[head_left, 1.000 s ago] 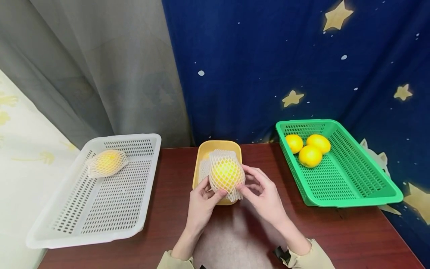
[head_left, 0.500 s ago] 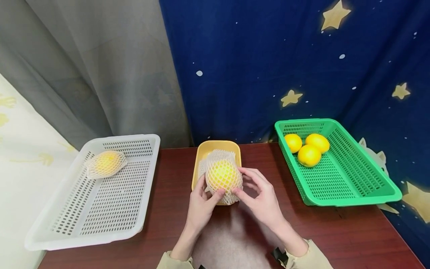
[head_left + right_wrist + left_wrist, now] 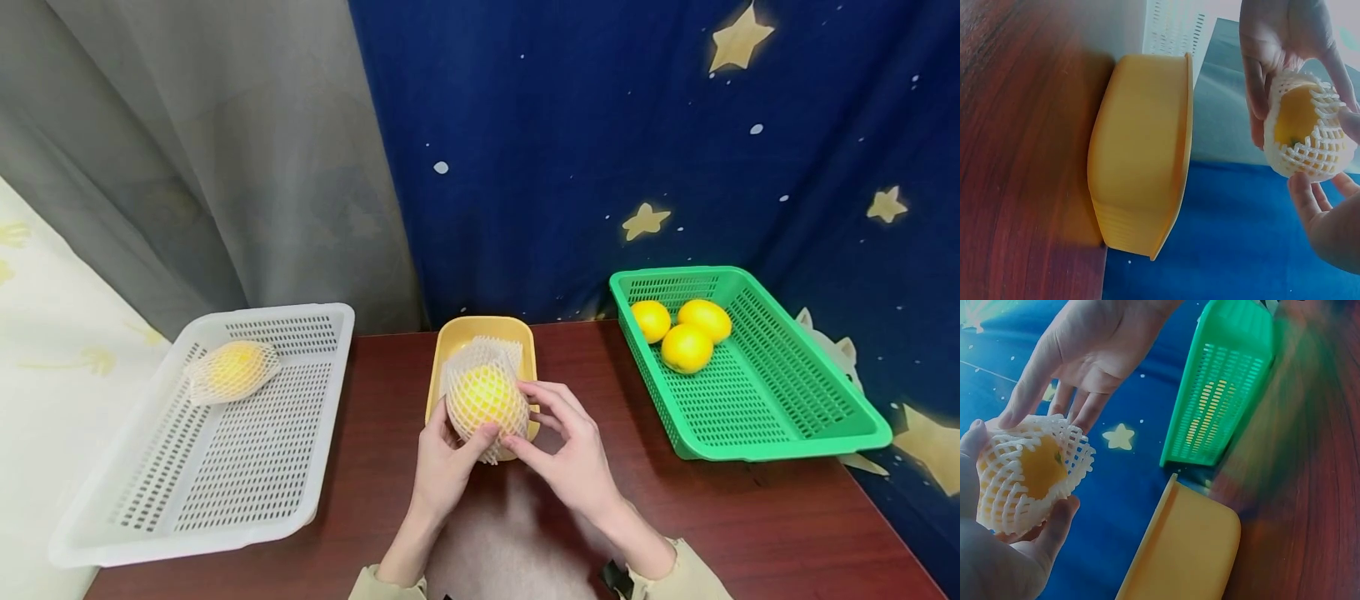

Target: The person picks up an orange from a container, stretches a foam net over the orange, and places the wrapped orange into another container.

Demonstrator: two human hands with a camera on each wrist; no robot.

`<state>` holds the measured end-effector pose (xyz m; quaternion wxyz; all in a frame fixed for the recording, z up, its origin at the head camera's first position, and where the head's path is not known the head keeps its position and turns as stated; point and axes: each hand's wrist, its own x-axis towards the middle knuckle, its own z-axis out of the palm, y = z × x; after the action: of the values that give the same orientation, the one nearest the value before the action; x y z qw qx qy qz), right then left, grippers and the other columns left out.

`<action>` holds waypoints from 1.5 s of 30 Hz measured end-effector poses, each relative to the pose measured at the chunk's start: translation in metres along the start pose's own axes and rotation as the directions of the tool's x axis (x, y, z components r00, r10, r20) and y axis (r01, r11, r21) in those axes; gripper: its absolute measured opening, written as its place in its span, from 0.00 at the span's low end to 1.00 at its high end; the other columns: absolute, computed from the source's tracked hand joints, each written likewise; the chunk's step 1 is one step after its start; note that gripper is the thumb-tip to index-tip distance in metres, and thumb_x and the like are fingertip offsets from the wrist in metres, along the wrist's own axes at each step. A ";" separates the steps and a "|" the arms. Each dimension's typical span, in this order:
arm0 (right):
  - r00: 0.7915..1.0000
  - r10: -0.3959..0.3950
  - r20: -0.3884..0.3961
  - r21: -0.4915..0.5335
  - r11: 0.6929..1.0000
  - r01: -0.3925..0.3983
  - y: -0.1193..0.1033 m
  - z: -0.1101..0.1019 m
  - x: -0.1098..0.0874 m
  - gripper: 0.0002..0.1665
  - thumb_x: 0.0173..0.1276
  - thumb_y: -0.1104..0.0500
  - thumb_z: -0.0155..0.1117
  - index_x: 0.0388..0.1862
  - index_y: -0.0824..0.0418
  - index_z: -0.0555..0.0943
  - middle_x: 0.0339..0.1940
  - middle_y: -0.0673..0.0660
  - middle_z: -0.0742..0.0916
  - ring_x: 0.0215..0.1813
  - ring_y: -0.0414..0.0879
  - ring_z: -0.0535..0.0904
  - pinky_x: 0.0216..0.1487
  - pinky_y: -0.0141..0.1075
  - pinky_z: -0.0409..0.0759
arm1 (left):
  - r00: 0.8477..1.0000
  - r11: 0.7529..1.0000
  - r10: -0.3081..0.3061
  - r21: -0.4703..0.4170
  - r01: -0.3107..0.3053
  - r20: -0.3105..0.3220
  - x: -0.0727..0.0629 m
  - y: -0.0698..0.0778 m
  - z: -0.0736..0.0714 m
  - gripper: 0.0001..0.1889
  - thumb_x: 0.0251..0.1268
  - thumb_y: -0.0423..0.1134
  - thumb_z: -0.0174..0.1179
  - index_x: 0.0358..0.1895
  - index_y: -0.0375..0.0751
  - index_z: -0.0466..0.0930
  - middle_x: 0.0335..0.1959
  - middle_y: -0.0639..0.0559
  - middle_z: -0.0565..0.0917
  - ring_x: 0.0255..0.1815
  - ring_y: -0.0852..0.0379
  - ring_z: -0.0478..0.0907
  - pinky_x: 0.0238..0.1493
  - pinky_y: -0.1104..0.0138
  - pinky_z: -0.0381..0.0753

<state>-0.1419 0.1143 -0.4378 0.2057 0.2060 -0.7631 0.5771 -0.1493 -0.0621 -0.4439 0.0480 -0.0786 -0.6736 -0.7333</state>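
A round yellow fruit [image 3: 486,398] in a white foam net sleeve [image 3: 1007,494] is held up between both hands, over the near part of a small yellow tub [image 3: 525,330]. My left hand [image 3: 442,462] grips it from the left, thumb on the near side. From the right, my right hand [image 3: 573,450] holds it with thumb and fingertips. Bare fruit shows at the net's open end in both wrist views, where the net's edge stands loose around it. Inside the tub lie more white foam nets [image 3: 501,350], partly hidden behind the held fruit.
On the left of the dark red table [image 3: 382,433] stands a white basket [image 3: 330,400] with one netted yellow fruit [image 3: 234,371]. A green basket [image 3: 780,446] on the right holds three bare yellow fruits [image 3: 687,348]. Curtains [image 3: 510,167] hang behind.
Both hands and the netted fruit have shifted slightly left and toward the person, showing more of the nets in the tub. The head view has shifted a little too.
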 end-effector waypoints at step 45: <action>0.857 0.258 0.446 -0.238 0.957 -0.165 -0.047 0.210 0.000 0.43 0.74 0.39 0.67 0.81 0.56 0.68 0.80 0.51 0.71 0.70 0.45 0.81 0.69 0.36 0.81 | 0.941 0.443 0.017 0.846 0.296 -0.338 -0.038 0.125 -0.290 0.50 0.62 0.60 0.73 0.79 0.36 0.61 0.65 0.25 0.78 0.57 0.36 0.81 0.34 0.71 0.68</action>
<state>-0.1317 -0.1005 -0.4526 -0.0324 0.2341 -0.8599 0.4525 -0.1044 -0.3630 -0.3518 0.1211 0.1256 -0.9447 -0.2777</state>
